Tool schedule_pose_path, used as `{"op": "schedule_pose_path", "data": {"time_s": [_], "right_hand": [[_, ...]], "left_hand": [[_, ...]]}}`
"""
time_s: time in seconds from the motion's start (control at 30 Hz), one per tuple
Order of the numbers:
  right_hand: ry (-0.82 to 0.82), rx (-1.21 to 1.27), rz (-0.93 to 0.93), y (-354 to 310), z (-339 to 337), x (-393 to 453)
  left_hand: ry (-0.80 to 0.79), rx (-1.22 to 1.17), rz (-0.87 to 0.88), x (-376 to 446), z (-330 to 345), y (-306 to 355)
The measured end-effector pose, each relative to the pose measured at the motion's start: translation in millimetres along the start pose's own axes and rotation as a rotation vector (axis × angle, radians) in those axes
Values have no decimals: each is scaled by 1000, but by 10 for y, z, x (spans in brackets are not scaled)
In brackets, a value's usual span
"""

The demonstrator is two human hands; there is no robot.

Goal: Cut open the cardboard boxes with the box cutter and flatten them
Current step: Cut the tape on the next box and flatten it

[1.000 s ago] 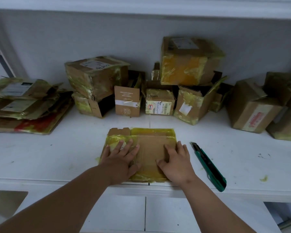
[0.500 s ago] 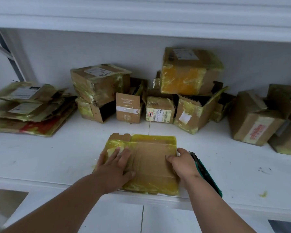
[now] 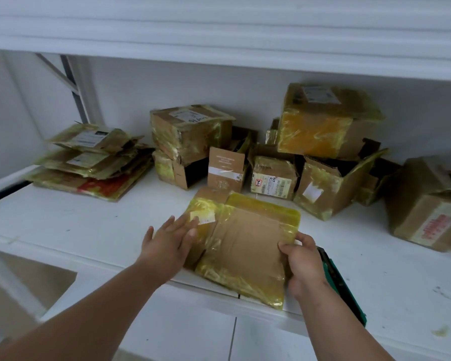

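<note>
A flattened cardboard box point(image 3: 245, 246) wrapped in yellow tape lies at the front edge of the white shelf point(image 3: 89, 225), its near end tilted over the edge. My right hand point(image 3: 301, 264) grips its right edge, thumb on top. My left hand point(image 3: 171, 238) lies flat with straight fingers on its left side. The green box cutter point(image 3: 341, 285) rests on the shelf just right of my right hand, partly hidden by my wrist.
A stack of flattened boxes point(image 3: 91, 162) sits at the back left. Several uncut taped boxes point(image 3: 320, 126) crowd the back middle, and a brown box with red print point(image 3: 427, 212) stands at the right. Another shelf point(image 3: 219, 35) hangs overhead.
My right hand went from pressing flat on the flattened box to gripping its right edge. The box has turned slightly and slid toward the front edge. My view shifted to the left.
</note>
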State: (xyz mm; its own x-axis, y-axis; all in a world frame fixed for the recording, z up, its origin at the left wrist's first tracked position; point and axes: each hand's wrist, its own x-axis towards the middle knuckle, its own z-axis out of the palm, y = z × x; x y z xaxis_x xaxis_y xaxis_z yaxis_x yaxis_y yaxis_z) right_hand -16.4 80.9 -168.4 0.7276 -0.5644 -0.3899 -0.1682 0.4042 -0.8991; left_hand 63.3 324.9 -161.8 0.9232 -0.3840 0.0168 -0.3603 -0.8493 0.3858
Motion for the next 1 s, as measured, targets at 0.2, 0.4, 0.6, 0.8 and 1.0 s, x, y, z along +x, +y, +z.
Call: {"op": "schedule_pose_path", "data": {"time_s": [0.2, 0.4, 0.6, 0.8, 1.0], "right_hand": [[-36, 169, -73, -31, 311, -264], [-82, 209, -103, 185, 908, -587], [-161, 306, -95, 470, 1581, -938], [-275, 300, -58, 662, 2148, -1145], [-309, 326, 12, 633, 2421, -1035]], "left_hand": [[344, -296, -144, -63, -256, -368], [473, -631, -359, -187, -756, -746], [211, -1450, -484, -376, -1177, -1160], [254, -1353, -387, -448, -1302, -1537], [331, -1227, -313, -380, -1612, -2025]]}}
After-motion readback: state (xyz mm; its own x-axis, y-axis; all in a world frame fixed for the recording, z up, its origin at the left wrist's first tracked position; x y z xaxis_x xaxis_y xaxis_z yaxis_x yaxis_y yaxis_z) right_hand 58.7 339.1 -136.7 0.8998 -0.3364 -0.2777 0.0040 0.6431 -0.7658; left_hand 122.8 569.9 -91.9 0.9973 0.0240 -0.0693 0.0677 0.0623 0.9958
